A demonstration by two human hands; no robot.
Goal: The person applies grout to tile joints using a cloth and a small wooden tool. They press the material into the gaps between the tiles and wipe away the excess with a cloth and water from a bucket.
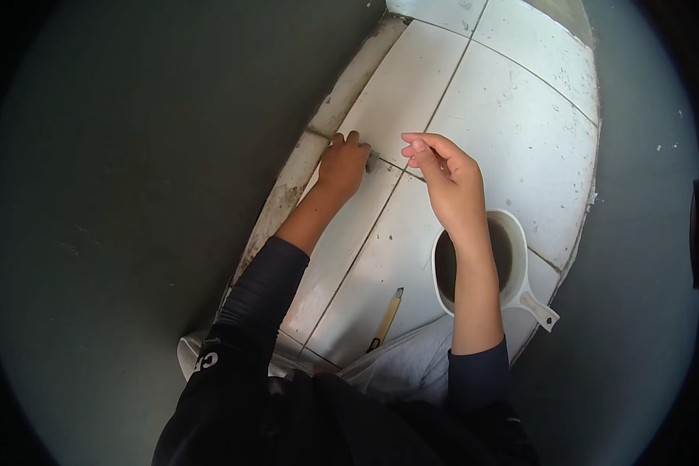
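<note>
Starting at the left, we see dark grime along the tiled ledge's edge strip [287, 203], so we judge that part not yet clean. Our left hand [345, 165] is down on the white tiles [512, 132], its fingers bent over a small grey wad [372, 162] at a joint; how firmly they grip it, we cannot tell. Nearer us lies a yellow-handled tool [387, 319], apart from both hands. Our right hand [448, 169] hangs above the tiles, fingers curled toward the thumb, with nothing visible between them. Beneath that forearm stands a white dipper [519, 292] holding dark liquid. Farther right, specks dot the tiles, while those at near left look barer; we judge the work partly done, with the speckled stretch and dark joints left.
</note>
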